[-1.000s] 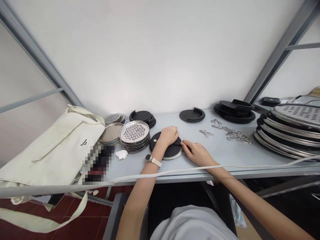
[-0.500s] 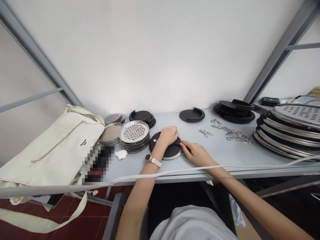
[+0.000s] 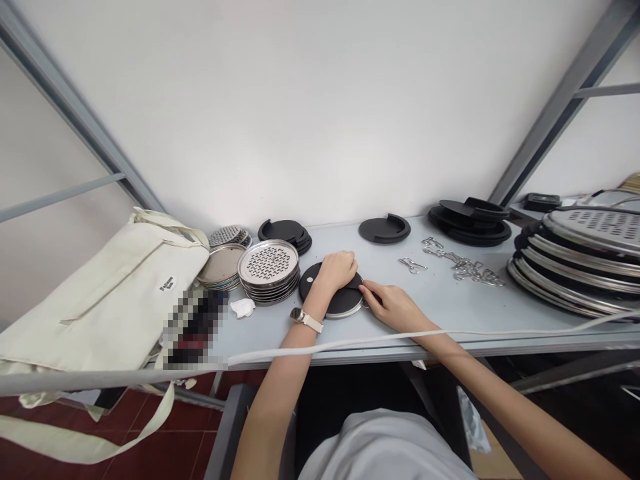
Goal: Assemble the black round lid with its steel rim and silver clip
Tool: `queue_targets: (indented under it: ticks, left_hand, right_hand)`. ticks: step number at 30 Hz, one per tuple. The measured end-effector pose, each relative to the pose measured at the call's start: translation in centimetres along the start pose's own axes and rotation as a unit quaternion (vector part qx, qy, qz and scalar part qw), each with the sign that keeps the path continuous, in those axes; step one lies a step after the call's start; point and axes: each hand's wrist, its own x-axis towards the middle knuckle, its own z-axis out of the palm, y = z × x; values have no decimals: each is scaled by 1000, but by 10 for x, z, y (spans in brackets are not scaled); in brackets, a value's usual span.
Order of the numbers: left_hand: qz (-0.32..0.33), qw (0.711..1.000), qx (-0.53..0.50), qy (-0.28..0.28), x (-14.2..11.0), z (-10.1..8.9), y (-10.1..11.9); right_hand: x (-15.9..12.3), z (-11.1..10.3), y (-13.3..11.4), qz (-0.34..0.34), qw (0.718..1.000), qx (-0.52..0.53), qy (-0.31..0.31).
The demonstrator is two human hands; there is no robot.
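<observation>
Head view: black disc, pale dot, left hand curled atop, silver rim pinched in right hand

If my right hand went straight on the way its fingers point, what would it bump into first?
Your right hand would meet the rim of the round black plate first. The fingertips are right at that edge, though whether they touch it is hard to tell.

The person's left hand is resting on a metal-edged black disc, while the right hand is touching its right side with the fingertips. Grater plates are standing stacked just beside, leftward; metal clips are lying apart, farther right.
</observation>
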Motion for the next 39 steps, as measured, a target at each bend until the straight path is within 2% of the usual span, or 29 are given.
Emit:
queue_targets:
  ticks: [12, 39]
  left_hand:
    - [-1, 1000, 2, -2, 0, -1, 0]
    - [-4, 1000, 7, -5, -3, -2, 4]
  right_hand:
    - [0, -1, -1, 27, 1000, -10, 4]
    - [-2, -4, -2, -11, 1000, -14, -20]
